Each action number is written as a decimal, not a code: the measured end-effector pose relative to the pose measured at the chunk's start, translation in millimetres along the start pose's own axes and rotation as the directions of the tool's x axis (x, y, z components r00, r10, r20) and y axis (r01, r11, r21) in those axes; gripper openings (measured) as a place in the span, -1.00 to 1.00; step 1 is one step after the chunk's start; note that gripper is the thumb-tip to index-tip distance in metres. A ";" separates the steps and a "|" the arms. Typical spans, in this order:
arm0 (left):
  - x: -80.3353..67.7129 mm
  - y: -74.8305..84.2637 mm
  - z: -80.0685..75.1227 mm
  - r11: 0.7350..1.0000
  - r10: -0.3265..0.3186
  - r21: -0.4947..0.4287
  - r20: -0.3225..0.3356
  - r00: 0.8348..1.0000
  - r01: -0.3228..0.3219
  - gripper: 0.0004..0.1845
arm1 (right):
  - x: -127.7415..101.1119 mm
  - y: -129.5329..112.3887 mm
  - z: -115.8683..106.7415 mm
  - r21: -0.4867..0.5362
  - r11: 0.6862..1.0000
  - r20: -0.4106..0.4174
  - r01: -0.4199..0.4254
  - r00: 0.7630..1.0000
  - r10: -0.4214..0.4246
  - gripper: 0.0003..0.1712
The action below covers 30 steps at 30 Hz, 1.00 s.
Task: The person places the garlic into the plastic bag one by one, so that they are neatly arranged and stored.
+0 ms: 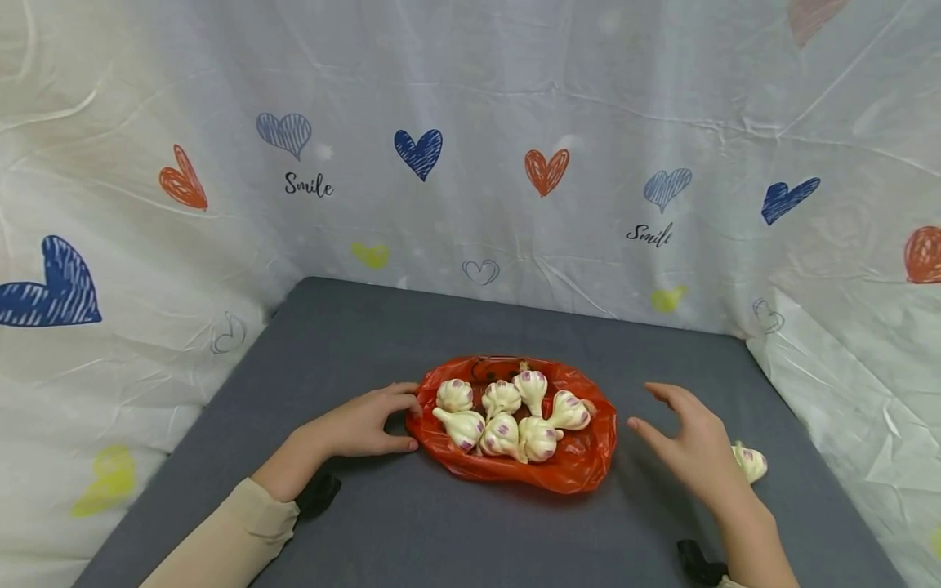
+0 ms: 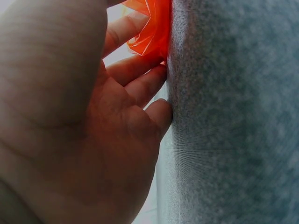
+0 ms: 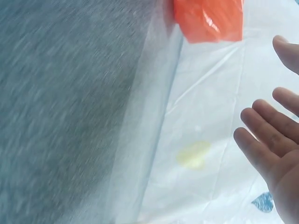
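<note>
A red plastic bag [image 1: 577,474] lies spread out on the grey table [image 1: 412,531] with several white and purple garlic bulbs [image 1: 503,412] lying on it. My left hand [image 1: 403,416] rests on the table at the bag's left edge, thumb and forefinger spread either side of the rim. The left wrist view shows this left hand [image 2: 140,93] with bent fingers touching the crumpled bag [image 2: 152,32]. My right hand [image 1: 647,408] hovers open just right of the bag, holding nothing. One loose garlic bulb [image 1: 751,462] lies on the table behind that hand. In the right wrist view the right hand [image 3: 271,116] has spread fingers, apart from the bag [image 3: 208,21].
A white sheet printed with hearts [image 1: 470,163] walls the table at the back and both sides. Bare grey table lies in front of the bag and behind it. Black wrist straps [image 1: 319,494] show on both forearms.
</note>
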<state>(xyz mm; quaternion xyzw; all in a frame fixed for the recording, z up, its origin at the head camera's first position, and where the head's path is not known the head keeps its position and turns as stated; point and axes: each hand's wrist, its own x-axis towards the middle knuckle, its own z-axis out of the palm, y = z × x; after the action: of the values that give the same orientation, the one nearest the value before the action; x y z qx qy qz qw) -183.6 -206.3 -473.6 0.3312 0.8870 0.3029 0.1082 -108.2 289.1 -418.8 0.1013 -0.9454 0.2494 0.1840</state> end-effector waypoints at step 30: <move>-1.1 0.0 -0.3 1.000 0.000 0.002 -0.010 1.000 0.000 -0.72 | -19.7 46.3 -21.2 -0.097 0.982 0.074 -0.162 0.983 0.169 -0.14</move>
<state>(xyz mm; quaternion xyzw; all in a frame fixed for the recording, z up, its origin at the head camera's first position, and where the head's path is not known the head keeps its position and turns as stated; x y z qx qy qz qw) -182.8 -207.1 -473.4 0.3299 0.8878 0.3036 0.1034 -97.0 341.4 -429.7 0.0239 -0.9676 0.2162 0.1282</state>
